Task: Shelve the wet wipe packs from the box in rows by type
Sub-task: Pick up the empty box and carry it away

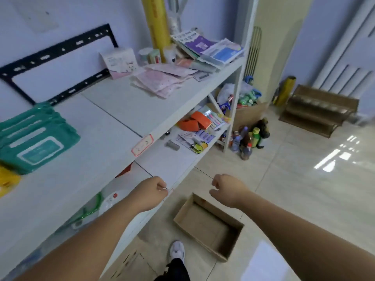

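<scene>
Several green wet wipe packs (pixel 34 136) lie overlapped in a row at the left of the white top shelf (pixel 113 110). A yellow pack (pixel 7 180) peeks in at the left edge. Pink packs (pixel 162 80) lie further along the shelf, with purple and blue packs (pixel 211 48) stacked beyond them. The brown cardboard box (pixel 209 226) sits on the floor below with nothing visible inside. My left hand (pixel 151 192) hangs over the shelf's front edge with fingers curled, holding nothing. My right hand (pixel 227 188) hovers above the box, fingers loosely curled, holding nothing.
A black metal frame (pixel 58 63) leans on the wall behind the shelf. A yellow roll (pixel 156 23) stands at the back. The lower shelf (pixel 178 159) holds orange items and stationery. Bottles (pixel 247 138) and a box of clutter stand on the tiled floor. My shoe (pixel 177 251) is beside the box.
</scene>
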{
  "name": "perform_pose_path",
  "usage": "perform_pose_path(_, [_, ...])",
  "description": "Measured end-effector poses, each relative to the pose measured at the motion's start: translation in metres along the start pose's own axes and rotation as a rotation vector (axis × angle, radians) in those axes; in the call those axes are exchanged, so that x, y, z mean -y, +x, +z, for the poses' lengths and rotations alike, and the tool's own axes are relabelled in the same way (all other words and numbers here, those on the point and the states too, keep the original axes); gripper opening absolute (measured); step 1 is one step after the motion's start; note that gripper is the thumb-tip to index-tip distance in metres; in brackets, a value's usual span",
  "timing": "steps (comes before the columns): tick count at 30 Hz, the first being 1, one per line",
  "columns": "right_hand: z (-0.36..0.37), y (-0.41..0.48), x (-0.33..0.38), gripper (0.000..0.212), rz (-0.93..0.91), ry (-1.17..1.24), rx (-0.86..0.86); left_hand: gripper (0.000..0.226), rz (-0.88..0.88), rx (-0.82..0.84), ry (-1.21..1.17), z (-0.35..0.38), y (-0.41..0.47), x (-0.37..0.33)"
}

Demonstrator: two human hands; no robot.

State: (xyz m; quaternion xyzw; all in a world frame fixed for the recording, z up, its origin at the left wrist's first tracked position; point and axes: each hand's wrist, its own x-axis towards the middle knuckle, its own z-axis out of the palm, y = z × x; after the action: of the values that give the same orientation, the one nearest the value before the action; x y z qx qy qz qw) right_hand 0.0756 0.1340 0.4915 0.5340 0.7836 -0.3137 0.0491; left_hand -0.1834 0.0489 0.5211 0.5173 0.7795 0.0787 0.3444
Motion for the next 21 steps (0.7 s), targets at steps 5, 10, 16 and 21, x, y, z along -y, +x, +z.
perform_pose_path(5, [0.026, 0.002, -0.062, 0.041, 0.309, 0.155, 0.030, 0.014, 0.079, 0.220, 0.137, 0.032, 0.075, -0.017])
perform_pose_path(10, [0.067, 0.007, -0.095, 0.024, 0.591, 0.317, 0.062, 0.008, 0.125, 0.436, 0.289, 0.060, 0.135, -0.011])
perform_pose_path(16, [0.135, 0.007, -0.130, 0.023, 0.805, 0.396, 0.122, 0.011, 0.108, 0.562, 0.367, 0.098, 0.200, 0.021])
perform_pose_path(21, [0.203, 0.025, -0.168, 0.036, 0.921, 0.473, 0.186, 0.025, 0.026, 0.608, 0.411, 0.148, 0.251, 0.062])
